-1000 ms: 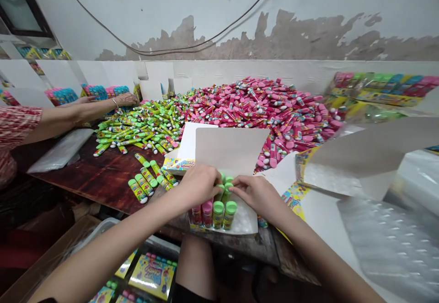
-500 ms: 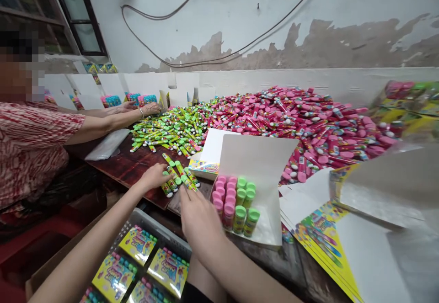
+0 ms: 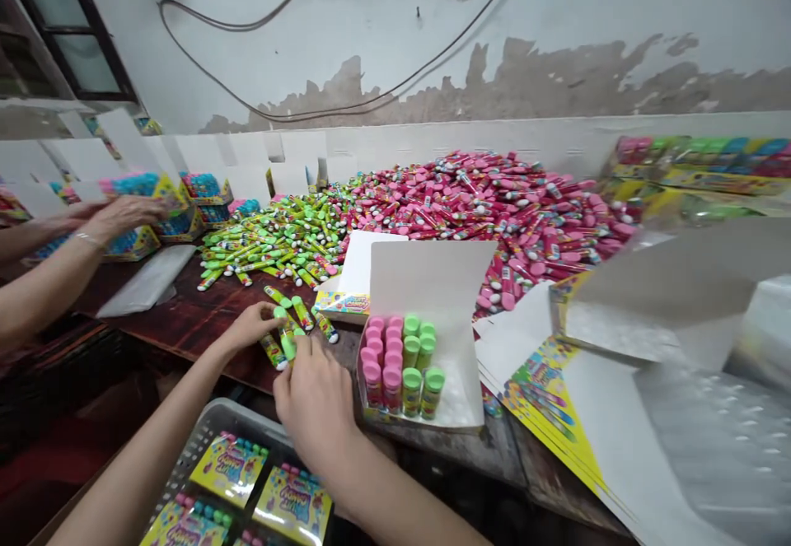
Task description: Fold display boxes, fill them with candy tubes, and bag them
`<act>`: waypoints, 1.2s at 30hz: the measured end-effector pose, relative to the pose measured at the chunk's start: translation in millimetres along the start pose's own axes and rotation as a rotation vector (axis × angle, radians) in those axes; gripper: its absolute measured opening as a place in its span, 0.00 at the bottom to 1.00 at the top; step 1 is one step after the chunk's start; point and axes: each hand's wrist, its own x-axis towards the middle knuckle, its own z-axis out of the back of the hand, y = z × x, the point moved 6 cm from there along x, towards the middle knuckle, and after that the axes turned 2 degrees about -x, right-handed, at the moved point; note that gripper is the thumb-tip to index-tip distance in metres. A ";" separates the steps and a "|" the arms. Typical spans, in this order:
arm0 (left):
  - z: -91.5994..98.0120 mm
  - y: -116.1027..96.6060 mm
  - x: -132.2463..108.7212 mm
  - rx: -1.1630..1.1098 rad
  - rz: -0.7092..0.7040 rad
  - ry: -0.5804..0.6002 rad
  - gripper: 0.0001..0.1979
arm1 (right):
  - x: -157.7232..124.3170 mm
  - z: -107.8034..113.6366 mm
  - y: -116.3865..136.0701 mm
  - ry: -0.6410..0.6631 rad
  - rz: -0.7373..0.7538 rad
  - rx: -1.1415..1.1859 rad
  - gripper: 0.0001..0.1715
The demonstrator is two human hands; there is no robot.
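Both my hands are gathered over a small cluster of green tubes [image 3: 295,315] lying on the dark wooden table [image 3: 185,319]. My left hand [image 3: 247,326] curls its fingers around some of them. My right hand [image 3: 315,398] closes on the same cluster from the near side, its fingertips hidden. Just right of my hands stands an open white box [image 3: 461,315] with pink-capped tubes [image 3: 380,361] and green-capped tubes [image 3: 420,361] upright in rows.
A heap of green tubes [image 3: 278,237] and a larger heap of pink tubes [image 3: 494,208] cover the table behind. Another person's hands [image 3: 117,217] handle boxes at the left. Flat printed cartons [image 3: 556,406] lie right. A crate of packed boxes [image 3: 247,480] sits below.
My hands left the box and moved left to the loose green tubes, then closed together on them. The view swung left and partly back. The other person's hands moved left.
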 end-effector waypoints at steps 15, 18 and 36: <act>-10.8 -251.5 -93.6 -0.435 -0.625 0.287 0.12 | -39.0 178.8 -150.5 -0.055 0.098 0.119 0.12; -44.3 -256.8 -90.6 -0.076 -0.711 0.217 0.06 | -29.3 159.0 -156.5 0.030 0.108 0.086 0.09; 14.9 -111.1 -80.7 0.197 -0.055 -0.257 0.19 | -17.5 136.5 -103.8 -0.238 0.142 0.020 0.14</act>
